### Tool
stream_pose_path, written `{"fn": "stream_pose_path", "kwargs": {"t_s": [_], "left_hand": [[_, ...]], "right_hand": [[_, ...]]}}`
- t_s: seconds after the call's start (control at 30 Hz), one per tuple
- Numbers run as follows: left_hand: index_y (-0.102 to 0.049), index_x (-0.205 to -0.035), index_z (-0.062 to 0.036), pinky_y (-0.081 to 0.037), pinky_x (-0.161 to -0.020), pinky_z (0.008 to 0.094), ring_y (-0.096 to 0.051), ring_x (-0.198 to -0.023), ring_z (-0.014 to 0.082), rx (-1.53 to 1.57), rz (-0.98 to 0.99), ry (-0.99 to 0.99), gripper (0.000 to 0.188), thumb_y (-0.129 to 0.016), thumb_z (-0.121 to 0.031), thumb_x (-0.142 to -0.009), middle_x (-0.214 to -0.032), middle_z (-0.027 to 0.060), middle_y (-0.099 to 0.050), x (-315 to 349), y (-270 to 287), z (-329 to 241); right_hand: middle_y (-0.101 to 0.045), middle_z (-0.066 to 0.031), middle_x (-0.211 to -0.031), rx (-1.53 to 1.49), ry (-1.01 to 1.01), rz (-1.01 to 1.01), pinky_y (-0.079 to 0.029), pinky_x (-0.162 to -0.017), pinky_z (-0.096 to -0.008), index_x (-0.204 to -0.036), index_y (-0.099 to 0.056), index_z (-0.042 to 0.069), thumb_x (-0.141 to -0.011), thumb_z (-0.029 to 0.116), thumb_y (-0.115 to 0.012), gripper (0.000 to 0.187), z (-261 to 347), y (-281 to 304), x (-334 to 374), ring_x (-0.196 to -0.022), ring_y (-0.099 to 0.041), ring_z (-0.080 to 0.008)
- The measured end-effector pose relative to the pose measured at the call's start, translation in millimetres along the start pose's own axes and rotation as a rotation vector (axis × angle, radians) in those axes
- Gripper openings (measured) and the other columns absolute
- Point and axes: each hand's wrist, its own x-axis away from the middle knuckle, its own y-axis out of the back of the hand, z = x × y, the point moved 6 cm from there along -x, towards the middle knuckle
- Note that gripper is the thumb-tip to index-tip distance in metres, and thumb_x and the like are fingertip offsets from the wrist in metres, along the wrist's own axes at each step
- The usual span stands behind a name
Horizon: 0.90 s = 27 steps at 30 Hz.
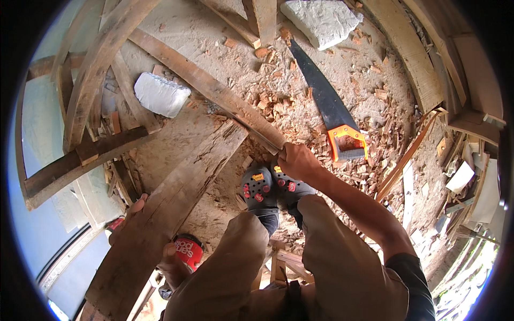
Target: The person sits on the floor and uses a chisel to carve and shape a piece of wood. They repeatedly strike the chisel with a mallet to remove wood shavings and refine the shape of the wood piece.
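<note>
My right hand (pixel 297 162) is closed around the near end of a long, narrow wooden batten (pixel 203 85), which slants away to the upper left. A wide, rough, weathered board (pixel 166 206) runs from the lower left up to the batten, its far end next to the batten's side. At the lower left my left hand (pixel 172 263) holds this board, thumb on the near edge and fingertips past the other edge; the board and my leg hide the rest. A handsaw (pixel 322 88) with a black blade and orange handle lies on the ground, right of the batten.
White stone blocks (pixel 161 94) (pixel 323 23) lie on dirt scattered with wood chips. Timber framing (pixel 88 160) stands at the left, a curved plank (pixel 409 51) at the upper right. Beside the wide board is a red printed object (pixel 189 251). My dark clogs (pixel 258 190) are between batten and knees.
</note>
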Motion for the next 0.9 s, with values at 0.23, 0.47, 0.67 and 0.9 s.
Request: {"fn": "stream_pose_path", "kwargs": {"t_s": [0.23, 0.47, 0.67, 0.9], "left_hand": [[-0.047, -0.135, 0.013, -0.034, -0.113, 0.0398, -0.053, -0.127, 0.032, 0.312, -0.443, 0.076, 0.097, -0.057, -0.068, -0.082, -0.135, 0.0203, -0.057, 9, -14, 1], [-0.036, -0.14, 0.0131, -0.035, -0.112, 0.0429, -0.053, -0.126, 0.0347, 0.232, -0.182, 0.117, 0.104, -0.058, -0.069, -0.082, -0.135, 0.0237, -0.052, -1, -6, -8], [-0.051, -0.135, 0.0121, -0.027, -0.118, 0.037, -0.055, -0.125, 0.0247, 0.159, 0.154, 0.054, 0.089, -0.041, -0.064, -0.09, -0.143, 0.0158, -0.054, -8, -12, -7], [-0.048, -0.136, 0.0119, -0.031, -0.115, 0.0387, -0.051, -0.128, 0.0274, 0.351, -0.416, 0.025, 0.083, -0.041, -0.057, -0.092, -0.138, 0.0182, -0.056, 10, -23, -3]], "right_hand": [[-0.065, -0.0235, -0.067, -0.404, 0.189, -0.034, -0.057, -0.062, -0.0469, -0.088, -0.061, -0.003, -0.087, 0.021, -0.067, 0.025, 8, 5, 5, -0.062, -0.068, -0.0404], [-0.064, -0.0256, -0.065, -0.275, 0.185, -0.08, -0.056, -0.062, -0.0482, -0.089, -0.061, -0.006, -0.087, 0.022, -0.065, 0.028, -1, 16, 7, -0.064, -0.069, -0.0401], [-0.065, -0.0212, -0.066, 0.054, 0.004, -0.029, -0.055, -0.056, -0.0475, -0.085, -0.058, -0.003, -0.084, 0.017, -0.069, 0.023, -20, 2, 15, -0.06, -0.067, -0.0407], [-0.067, -0.026, -0.072, -0.155, 0.01, 0.116, -0.058, -0.067, -0.0497, -0.092, -0.062, -0.004, -0.085, 0.021, -0.062, 0.026, -14, 4, 18, -0.07, -0.069, -0.0447]]}}
